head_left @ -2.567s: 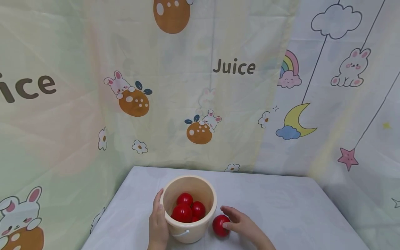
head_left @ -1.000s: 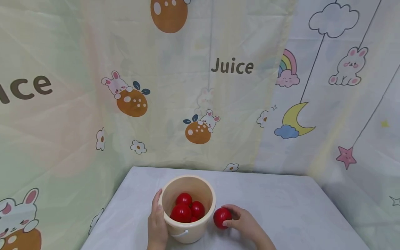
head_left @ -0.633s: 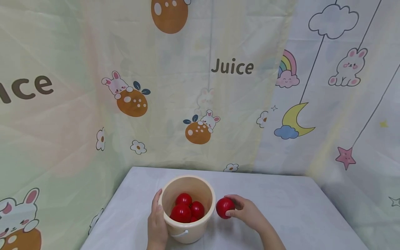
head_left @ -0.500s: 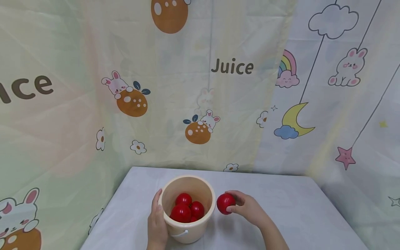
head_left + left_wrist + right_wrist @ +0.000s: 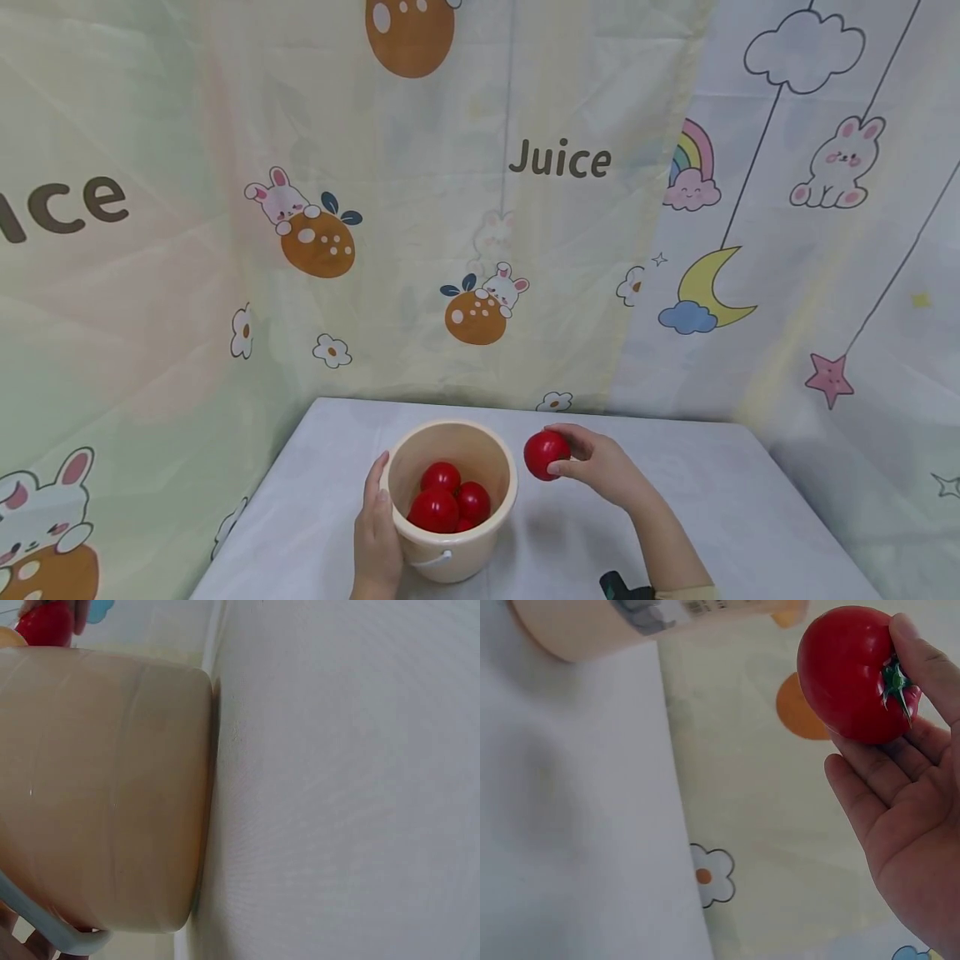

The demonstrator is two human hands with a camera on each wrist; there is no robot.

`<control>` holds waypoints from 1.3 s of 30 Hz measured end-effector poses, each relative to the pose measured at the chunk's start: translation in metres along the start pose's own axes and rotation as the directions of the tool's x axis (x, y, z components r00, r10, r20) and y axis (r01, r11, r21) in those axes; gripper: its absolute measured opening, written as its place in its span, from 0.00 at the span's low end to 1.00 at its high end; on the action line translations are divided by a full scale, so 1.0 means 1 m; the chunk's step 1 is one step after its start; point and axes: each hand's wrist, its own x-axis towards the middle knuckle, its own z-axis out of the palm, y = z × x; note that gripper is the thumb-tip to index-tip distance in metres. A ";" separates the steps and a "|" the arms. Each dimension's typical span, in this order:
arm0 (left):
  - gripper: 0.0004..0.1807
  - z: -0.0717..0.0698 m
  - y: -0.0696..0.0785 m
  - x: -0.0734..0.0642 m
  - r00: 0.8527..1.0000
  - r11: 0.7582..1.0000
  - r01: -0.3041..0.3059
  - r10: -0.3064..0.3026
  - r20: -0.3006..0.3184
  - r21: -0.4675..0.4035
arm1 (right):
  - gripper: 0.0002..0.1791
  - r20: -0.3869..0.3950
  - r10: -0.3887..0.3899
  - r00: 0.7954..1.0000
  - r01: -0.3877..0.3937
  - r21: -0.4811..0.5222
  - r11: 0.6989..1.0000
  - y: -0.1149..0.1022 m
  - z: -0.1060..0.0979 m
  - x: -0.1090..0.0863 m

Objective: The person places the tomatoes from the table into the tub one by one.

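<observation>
A cream bucket (image 5: 450, 550) stands upright on the table, with several red tomatoes (image 5: 435, 510) inside. My left hand (image 5: 378, 542) rests against the bucket's left wall, its fingers lying along the side near the rim. Only some fingertips (image 5: 37, 945) show in the left wrist view, beside the pale handle (image 5: 64, 936). To the right of the bucket, my right hand (image 5: 603, 468) holds another tomato (image 5: 546, 455) in the air, between thumb and fingers. The green stem on this tomato (image 5: 851, 675) faces the palm in the right wrist view.
The table's white cover (image 5: 675, 483) extends to the right of the bucket. Behind it hangs a printed curtain (image 5: 405, 358), with more curtain at both sides. A dark device (image 5: 622, 587) sits at my right wrist.
My right hand has gripped the tomato beside the bucket and lifted it off the table, upward and away in the head view. The bucket and my left hand stay in place.
</observation>
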 end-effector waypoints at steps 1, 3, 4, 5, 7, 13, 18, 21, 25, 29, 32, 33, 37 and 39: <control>0.22 0.000 0.000 0.000 1.000 1.000 -0.001 0.001 -0.001 0.001 | 0.37 -0.003 -0.009 1.000 0.009 -0.004 1.000 -0.003 -0.002 0.001; 0.22 0.000 0.000 0.000 1.000 1.000 -0.001 0.001 -0.001 0.003 | 0.37 -0.011 -0.025 1.000 0.025 -0.011 1.000 -0.010 -0.006 0.003; 0.22 0.000 0.000 0.000 1.000 1.000 -0.002 0.002 -0.002 0.005 | 0.37 -0.013 -0.034 0.999 0.034 -0.019 0.999 -0.013 -0.008 0.004; 0.22 0.000 -0.001 0.000 1.000 1.000 -0.003 0.003 -0.004 0.006 | 0.38 -0.017 -0.044 0.999 0.044 -0.025 0.999 -0.016 -0.010 0.006; 0.22 0.000 -0.001 0.001 1.000 1.000 -0.002 0.002 -0.005 0.007 | 0.38 -0.016 -0.064 0.998 0.064 -0.027 0.998 -0.022 -0.013 0.008; 0.22 0.000 -0.001 0.001 1.000 1.000 -0.001 0.001 -0.005 0.007 | 0.39 0.010 -0.116 0.993 0.116 -0.014 0.993 -0.038 -0.021 0.012; 0.22 0.000 -0.001 0.002 1.000 1.000 0.002 -0.002 -0.005 0.010 | 0.38 0.011 -0.117 0.993 0.118 -0.028 0.993 -0.048 -0.023 0.016; 0.22 0.000 -0.001 0.001 1.000 1.000 0.007 -0.007 -0.005 0.012 | 0.38 0.014 -0.111 0.994 0.111 -0.026 0.993 -0.054 -0.022 0.018; 0.22 0.001 -0.001 0.001 1.000 1.000 0.018 -0.018 -0.002 0.013 | 0.37 0.023 -0.114 0.993 0.115 -0.031 0.993 -0.063 -0.018 0.021; 0.22 0.000 -0.001 0.001 1.000 1.000 0.017 -0.017 -0.003 0.011 | 0.37 0.041 -0.142 0.989 0.144 -0.046 0.988 -0.072 -0.012 0.025; 0.22 0.000 -0.002 0.001 1.000 1.000 0.009 -0.009 -0.006 0.007 | 0.36 0.075 -0.170 0.983 0.173 -0.039 0.984 -0.077 -0.007 0.029; 0.22 0.000 -0.002 0.001 1.000 1.000 0.007 -0.007 -0.007 0.006 | 0.36 0.085 -0.179 0.980 0.182 -0.033 0.983 -0.079 -0.006 0.030; 0.22 0.000 -0.003 0.001 1.000 1.000 0.008 -0.008 -0.002 -0.001 | 0.35 0.116 -0.200 0.973 0.204 -0.024 0.979 -0.087 0.001 0.034; 0.22 0.001 -0.003 0.001 1.000 1.000 0.013 -0.013 0.001 0.000 | 0.35 0.125 -0.213 0.969 0.218 -0.024 0.976 -0.091 0.004 0.036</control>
